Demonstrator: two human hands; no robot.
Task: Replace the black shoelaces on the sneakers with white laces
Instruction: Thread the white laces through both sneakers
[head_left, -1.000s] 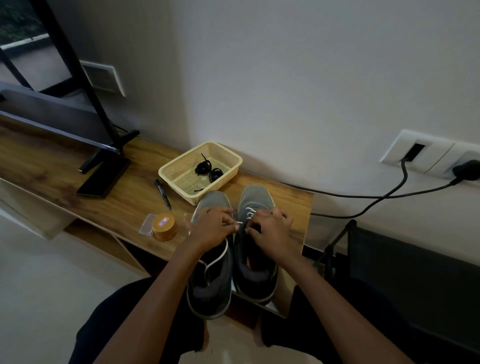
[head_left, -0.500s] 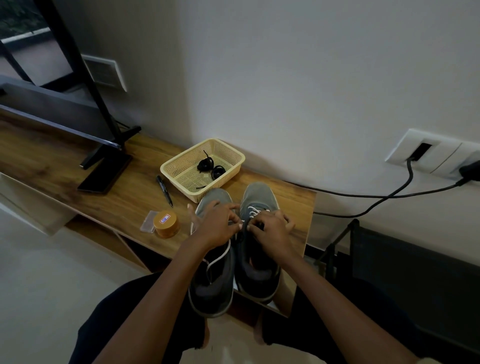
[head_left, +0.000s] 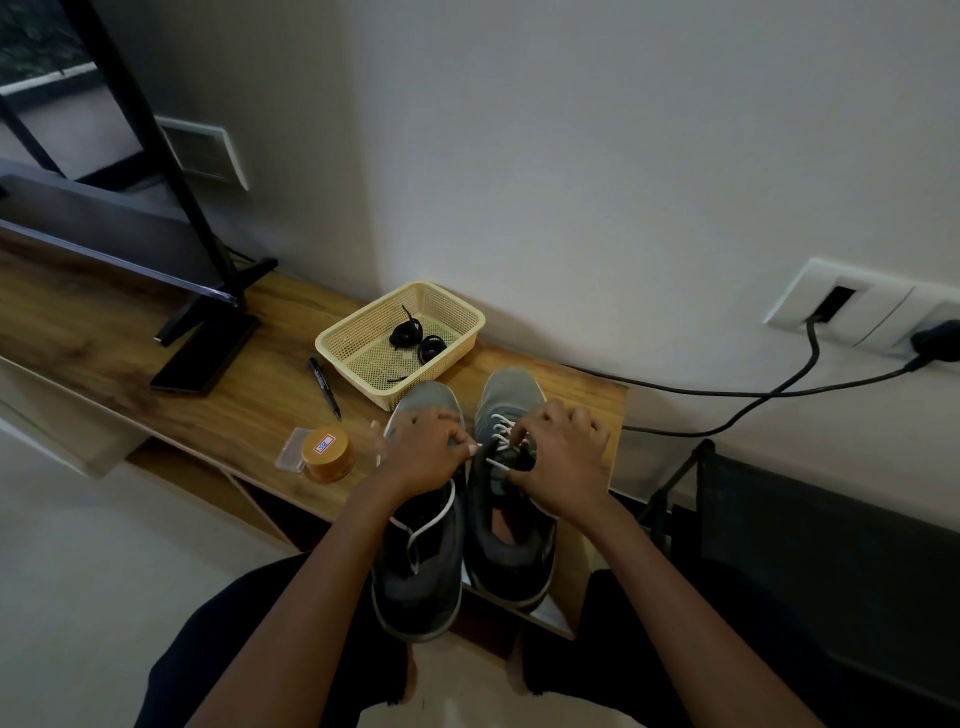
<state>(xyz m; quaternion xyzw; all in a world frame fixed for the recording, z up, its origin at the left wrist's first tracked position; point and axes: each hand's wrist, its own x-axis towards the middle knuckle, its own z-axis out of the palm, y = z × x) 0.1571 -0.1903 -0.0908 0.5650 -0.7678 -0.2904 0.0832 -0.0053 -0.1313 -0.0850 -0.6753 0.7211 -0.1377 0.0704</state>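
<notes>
Head view: two grey sneakers stand side by side at the near right corner of the wooden surface, heels hanging over its near edge. The left hand rests on the left shoe, its grip pinched together on the tip of the white lace. The right hand has its grip curled on the same lace at the right shoe's eyelets. Just behind the toes, a cream basket at the far edge holds the black laces. Left of the shoes are an orange jar by the near edge and a marker. Bare wood stretches beyond to a monitor foot. A cable crosses the wall on the right.
</notes>
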